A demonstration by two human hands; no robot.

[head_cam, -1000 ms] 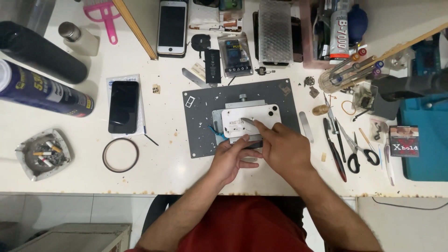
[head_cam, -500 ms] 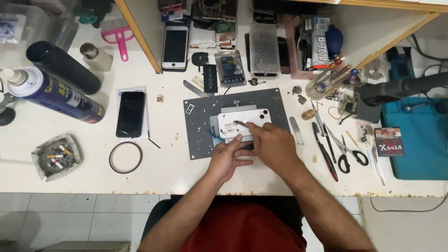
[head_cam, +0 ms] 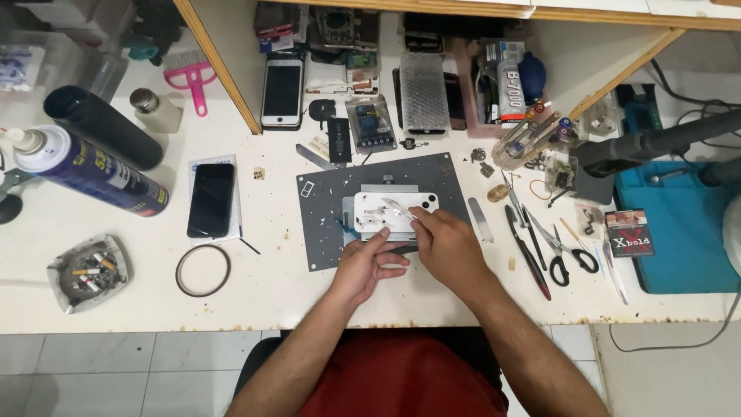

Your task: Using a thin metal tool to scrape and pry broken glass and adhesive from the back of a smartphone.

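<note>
- My right hand (head_cam: 448, 245) now pinches a thin metal tool (head_cam: 399, 207), tip on the white phone (head_cam: 390, 214).
- My left hand (head_cam: 364, 266) presses the phone's edge, fingers (head_cam: 384, 241) flat, holding nothing.
- Both have barely moved; prying goes on.

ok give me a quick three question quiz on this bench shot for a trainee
1. True or false: the right hand holds a thin metal tool over the white phone.
2. Which lies left of the grey mat? A) scissors B) a black phone C) a blue tray
3. Fill in: the left hand rests its fingers on the phone's ____ edge.

Key
1. True.
2. B: the black phone lies left of the mat; the scissors and the blue tray are to the right.
3. Near: the edge closest to the person.
</note>
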